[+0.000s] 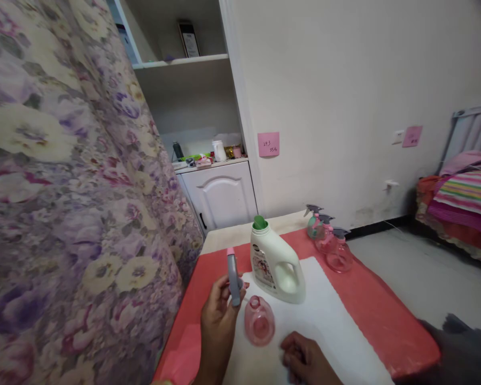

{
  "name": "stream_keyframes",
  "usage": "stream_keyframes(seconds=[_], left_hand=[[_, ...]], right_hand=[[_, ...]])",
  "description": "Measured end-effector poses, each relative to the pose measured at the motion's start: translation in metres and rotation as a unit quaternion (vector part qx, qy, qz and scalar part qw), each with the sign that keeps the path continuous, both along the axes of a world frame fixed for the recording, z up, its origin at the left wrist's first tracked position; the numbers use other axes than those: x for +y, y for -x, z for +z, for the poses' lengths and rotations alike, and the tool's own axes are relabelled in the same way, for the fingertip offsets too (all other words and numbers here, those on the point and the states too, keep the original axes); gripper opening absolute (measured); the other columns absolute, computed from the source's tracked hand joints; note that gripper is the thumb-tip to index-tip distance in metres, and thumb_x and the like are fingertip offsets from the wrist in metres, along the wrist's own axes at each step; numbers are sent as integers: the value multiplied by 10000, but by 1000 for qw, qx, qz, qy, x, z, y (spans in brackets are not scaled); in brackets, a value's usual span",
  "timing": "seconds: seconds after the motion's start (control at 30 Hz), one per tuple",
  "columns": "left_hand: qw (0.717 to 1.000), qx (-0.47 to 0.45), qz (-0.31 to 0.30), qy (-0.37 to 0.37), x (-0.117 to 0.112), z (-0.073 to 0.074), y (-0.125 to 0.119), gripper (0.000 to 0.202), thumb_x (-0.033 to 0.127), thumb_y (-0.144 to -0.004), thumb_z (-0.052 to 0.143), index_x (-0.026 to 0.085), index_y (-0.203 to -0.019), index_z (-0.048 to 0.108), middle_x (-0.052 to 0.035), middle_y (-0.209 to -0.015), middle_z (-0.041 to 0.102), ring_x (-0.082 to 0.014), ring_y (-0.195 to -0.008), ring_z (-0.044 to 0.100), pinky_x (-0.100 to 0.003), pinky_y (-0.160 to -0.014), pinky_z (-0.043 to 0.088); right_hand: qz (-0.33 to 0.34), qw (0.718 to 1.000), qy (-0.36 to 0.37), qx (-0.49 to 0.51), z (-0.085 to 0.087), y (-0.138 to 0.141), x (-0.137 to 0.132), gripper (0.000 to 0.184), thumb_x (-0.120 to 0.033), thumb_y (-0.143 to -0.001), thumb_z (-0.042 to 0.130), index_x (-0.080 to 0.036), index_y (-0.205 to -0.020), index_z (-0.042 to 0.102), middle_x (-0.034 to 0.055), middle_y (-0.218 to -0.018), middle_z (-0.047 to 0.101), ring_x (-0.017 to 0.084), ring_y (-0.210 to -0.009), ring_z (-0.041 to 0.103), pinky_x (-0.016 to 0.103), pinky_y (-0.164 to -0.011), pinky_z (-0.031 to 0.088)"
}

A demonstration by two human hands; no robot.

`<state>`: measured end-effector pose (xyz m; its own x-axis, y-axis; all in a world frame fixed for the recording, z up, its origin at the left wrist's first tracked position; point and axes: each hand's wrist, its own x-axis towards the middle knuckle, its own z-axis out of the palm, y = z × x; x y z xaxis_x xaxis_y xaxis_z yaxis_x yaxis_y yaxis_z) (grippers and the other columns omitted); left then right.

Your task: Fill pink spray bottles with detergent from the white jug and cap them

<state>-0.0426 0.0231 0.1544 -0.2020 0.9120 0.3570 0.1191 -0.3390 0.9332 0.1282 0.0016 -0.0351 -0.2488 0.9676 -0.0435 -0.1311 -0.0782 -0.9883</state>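
Note:
My left hand (218,318) is closed around a grey spray head with a pink tip (233,275), held upright above the table. Just right of it an open pink bottle (259,320) without its top stands on a white cloth (324,315). Behind the bottle stands a white detergent jug with a green cap (276,262). My right hand (304,358) rests on the cloth near the front edge, its fingers curled in; whether it holds anything is hidden.
The cloth lies on a red-covered table (380,310). Three small spray bottles (328,238) stand at the table's far right edge. A floral curtain (64,192) hangs close on the left. A white cabinet (220,192) stands behind, a bed (460,203) at the right.

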Motion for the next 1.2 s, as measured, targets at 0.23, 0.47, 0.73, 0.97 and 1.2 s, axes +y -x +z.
stream_keyframes(seconds=[0.23,0.47,0.73,0.97,1.2], left_hand=[[996,4,-70,52,18,-31,-12,283,321,-741,711,195,-982,633,-69,-977,745,-215,-836,708,-307,-734,554],[995,-22,-63,69,28,-60,-8,270,280,-682,751,185,-917,658,-62,-945,732,-222,-890,687,-305,-770,539],[995,-10,-62,77,33,-75,-3,297,288,-660,779,184,-920,680,-60,-928,748,-228,-901,687,-321,-825,533],[989,-24,-96,108,35,-82,8,369,325,-677,781,192,-1008,685,-93,-1071,752,-260,-1014,680,-356,-906,517],[986,27,-114,116,35,-78,15,360,333,-701,756,185,-1026,713,-103,-1143,736,-289,-1095,652,-398,-979,488]], right_hand=[[0,1000,1,14,2,-1,0,273,-413,-717,643,-201,-819,504,-110,-526,492,61,-384,483,179,-401,344],[-1,1000,3,25,7,-3,-2,223,-371,-722,627,-199,-808,513,-106,-529,503,62,-386,485,182,-408,348],[6,1000,8,16,-2,-3,1,215,-360,-721,633,-201,-806,514,-112,-492,476,68,-377,466,196,-410,364],[-88,990,-80,-81,30,-1,12,352,-192,-663,636,-211,-1012,593,47,-962,679,209,-876,652,333,-726,521],[-197,947,-194,-161,17,35,45,724,-180,-512,745,-178,-1206,535,120,-1179,641,322,-1093,605,481,-979,474]])
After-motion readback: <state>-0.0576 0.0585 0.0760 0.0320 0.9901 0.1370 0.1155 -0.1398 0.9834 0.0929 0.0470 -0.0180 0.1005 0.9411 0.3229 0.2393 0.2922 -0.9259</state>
